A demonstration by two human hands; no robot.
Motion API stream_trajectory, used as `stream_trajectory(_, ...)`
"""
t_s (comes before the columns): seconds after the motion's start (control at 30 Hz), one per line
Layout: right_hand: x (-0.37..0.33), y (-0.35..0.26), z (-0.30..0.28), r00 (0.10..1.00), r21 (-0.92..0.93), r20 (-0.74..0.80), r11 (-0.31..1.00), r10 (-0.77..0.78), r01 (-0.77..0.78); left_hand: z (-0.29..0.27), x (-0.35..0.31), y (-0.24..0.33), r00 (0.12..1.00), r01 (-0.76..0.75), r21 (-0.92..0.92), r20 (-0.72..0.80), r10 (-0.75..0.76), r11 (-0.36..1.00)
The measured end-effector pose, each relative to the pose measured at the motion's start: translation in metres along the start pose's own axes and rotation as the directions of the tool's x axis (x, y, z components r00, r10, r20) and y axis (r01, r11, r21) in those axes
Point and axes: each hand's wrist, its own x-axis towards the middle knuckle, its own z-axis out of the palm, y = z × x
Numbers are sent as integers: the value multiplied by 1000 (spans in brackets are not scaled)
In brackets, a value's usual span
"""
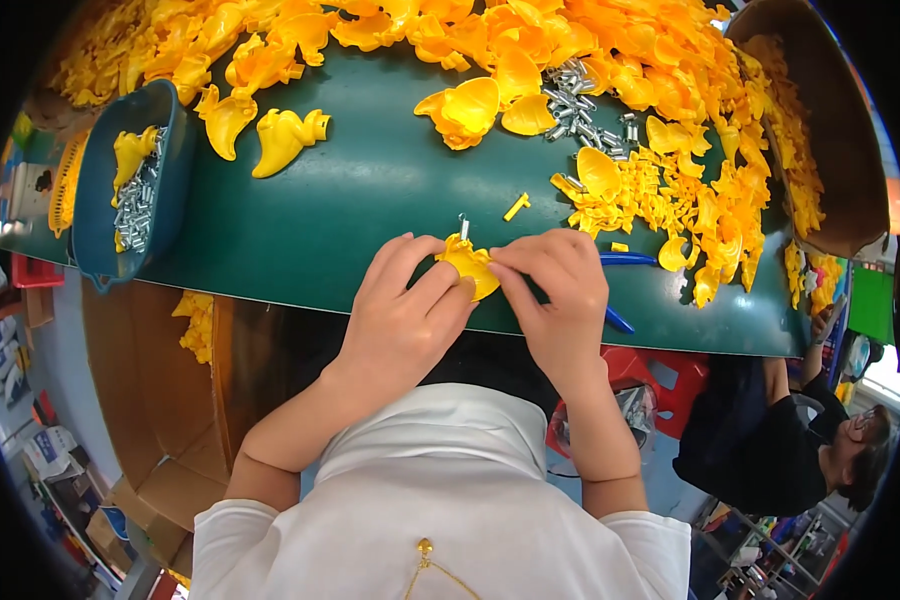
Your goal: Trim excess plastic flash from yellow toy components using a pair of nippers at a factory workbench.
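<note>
Above the table's near edge, my left hand point(402, 312) is closed on a yellow plastic shell part point(477, 268). From the other side my right hand point(560, 295) pinches the same part between thumb and fingertips. A small silver spring point(464, 228) stands at its upper edge; whether it is fixed to the part I cannot tell. Just beyond my hands lies a small yellow plastic peg point(516, 207). Two blue handles, apparently of one tool point(628, 258), stick out beside my right hand, which hides the rest.
Yellow shell parts point(660, 80) heap along the far side of the green table point(370, 210). Loose springs point(575, 105) and small yellow pieces point(630, 190) lie right. A blue basket point(175, 190) holds springs at left. Cardboard box point(150, 390) below; another person point(770, 440) at right.
</note>
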Motion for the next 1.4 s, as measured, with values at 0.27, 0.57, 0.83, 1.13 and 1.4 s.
stream_trajectory(0.27, -3, 0, 9, 1000, 0, -8, 1000, -12, 12, 1, 1, 0, 1000, 8, 9, -10, -7, 1000)
stream_trajectory(0.57, -3, -1, 9, 999, -46, 34, 998, -33, 35, 2, 0, 1, 999, 27, -3, -20, -27, 1000)
stream_trajectory(0.83, 3, -6, -15, 957, -133, 265, 978, -119, 159, 1, 4, -1, 1000, -7, -10, -11, 6, 1000)
stream_trajectory(1.13, 72, 32, -27, 982, -111, 169, 989, -79, 98, -20, -10, 4, 998, 29, 328, 35, -43, 944)
stream_trajectory(1.4, 104, 57, -4, 987, -408, 136, 903, -89, 138, -10, -5, -7, 999, 53, 135, -20, -50, 989)
